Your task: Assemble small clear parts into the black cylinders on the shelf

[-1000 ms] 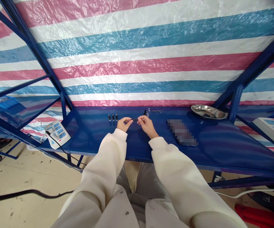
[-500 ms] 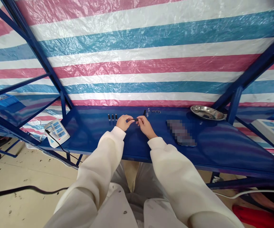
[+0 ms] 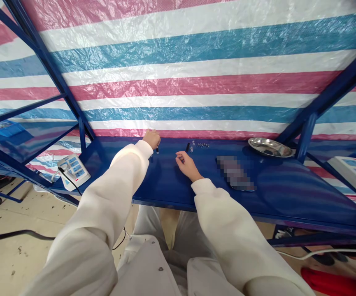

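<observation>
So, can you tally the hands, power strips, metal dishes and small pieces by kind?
Left hand and right hand: 2
White power strips, one toward each side of the view: 2
Metal dish: 1
Total: 5
The small black pieces and small clear pieces are left out: too tiny or partly hidden to count surely.

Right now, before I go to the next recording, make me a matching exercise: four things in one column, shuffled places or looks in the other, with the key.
1. left hand
2. right hand
3. metal dish
4. power strip with the black cord

A. silver, at the back right of the table
B. right by a black tube
C. white with blue sockets
D. between the left hand and the pixelated object

Pairs: 1-B, 2-D, 3-A, 4-C
</observation>
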Action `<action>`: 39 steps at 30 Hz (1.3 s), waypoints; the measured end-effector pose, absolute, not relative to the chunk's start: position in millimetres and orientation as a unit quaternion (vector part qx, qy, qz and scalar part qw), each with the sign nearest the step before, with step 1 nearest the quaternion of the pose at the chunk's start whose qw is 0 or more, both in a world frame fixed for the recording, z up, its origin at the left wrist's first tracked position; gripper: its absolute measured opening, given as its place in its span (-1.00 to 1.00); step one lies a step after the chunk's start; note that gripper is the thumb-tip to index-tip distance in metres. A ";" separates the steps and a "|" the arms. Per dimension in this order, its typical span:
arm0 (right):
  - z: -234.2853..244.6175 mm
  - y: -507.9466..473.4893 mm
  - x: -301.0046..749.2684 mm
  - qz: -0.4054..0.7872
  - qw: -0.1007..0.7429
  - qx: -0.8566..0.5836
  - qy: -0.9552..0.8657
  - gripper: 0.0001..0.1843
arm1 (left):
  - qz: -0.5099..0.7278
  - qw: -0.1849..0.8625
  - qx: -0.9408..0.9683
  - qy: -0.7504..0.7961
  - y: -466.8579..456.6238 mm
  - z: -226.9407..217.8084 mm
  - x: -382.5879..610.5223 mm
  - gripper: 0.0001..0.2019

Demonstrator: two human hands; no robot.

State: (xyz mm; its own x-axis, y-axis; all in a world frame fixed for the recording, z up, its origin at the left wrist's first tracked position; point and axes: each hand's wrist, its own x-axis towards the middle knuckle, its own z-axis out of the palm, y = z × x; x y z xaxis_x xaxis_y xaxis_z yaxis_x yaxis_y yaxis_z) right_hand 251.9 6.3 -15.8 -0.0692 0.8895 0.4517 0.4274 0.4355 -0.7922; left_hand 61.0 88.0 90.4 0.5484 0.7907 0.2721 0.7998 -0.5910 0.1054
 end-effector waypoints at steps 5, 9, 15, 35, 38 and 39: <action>-16.3 6.9 253.0 0.225 0.486 -0.484 -0.692 -0.74 | -0.130 0.025 -0.872 -0.470 92.9 77.3 53.7 -0.78; -16.6 7.1 253.3 0.226 0.488 -0.485 -0.689 -0.75 | -0.132 0.020 -0.871 -0.473 94.8 73.1 51.9 -0.77; -15.2 6.5 253.2 0.228 0.489 -0.488 -0.686 -0.76 | -0.111 0.030 -0.868 -0.484 94.2 72.8 52.0 -0.81; -13.6 5.5 257.4 0.187 0.469 -0.540 -0.673 -0.72 | 0.003 0.056 -0.857 -0.512 73.9 94.3 53.6 -0.78; -12.0 5.2 260.4 0.144 0.439 -0.603 -0.650 -0.71 | -0.024 0.058 -0.865 -0.499 57.5 103.8 66.6 -0.70; -11.2 4.9 261.6 0.126 0.425 -0.626 -0.641 -0.70 | -0.044 0.052 -0.869 -0.490 50.8 105.3 73.1 -0.69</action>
